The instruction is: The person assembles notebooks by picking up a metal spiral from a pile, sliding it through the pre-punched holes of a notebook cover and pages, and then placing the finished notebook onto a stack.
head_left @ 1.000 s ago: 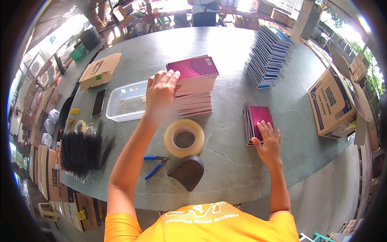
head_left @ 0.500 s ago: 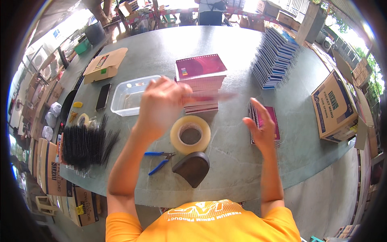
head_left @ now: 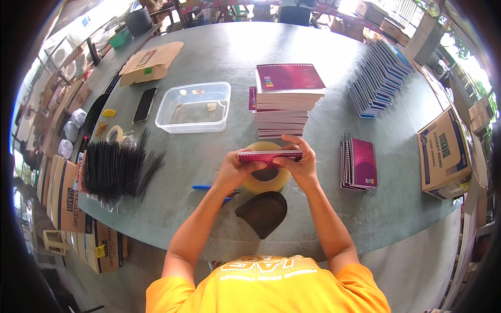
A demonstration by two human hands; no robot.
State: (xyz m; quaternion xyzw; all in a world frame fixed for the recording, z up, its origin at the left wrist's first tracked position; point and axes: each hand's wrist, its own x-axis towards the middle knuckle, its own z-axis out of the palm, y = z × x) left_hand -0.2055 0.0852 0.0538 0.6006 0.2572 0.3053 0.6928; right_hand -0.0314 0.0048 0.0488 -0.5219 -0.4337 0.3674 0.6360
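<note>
Both hands meet at the front middle of the table on a thin purple memo notebook (head_left: 270, 156), held level with its edge toward me. My left hand (head_left: 233, 170) grips its left end, and my right hand (head_left: 303, 165) its right end, thumbs on the near side. Just beyond stands a tall stack of purple-covered notebooks (head_left: 290, 78), its top cover punched with holes along one edge. Under my hands lies a wide roll of clear tape (head_left: 259, 186), partly hidden. To the right is a small pile of spiral-bound purple notebooks (head_left: 364, 163).
A dark curved block (head_left: 263, 214) and blue-handled cutters (head_left: 201, 187) lie near the front edge. Leftward are black spiral coils (head_left: 112, 169), a clear plastic tub (head_left: 166, 124), and a phone (head_left: 145, 105). Blue spiral notebooks (head_left: 373, 86) and a carton (head_left: 443, 154) stand right.
My left hand has come down and toward the middle with the purple notebook. My right hand, open beside the small pile before, has moved left and closed on the notebook's other end.
</note>
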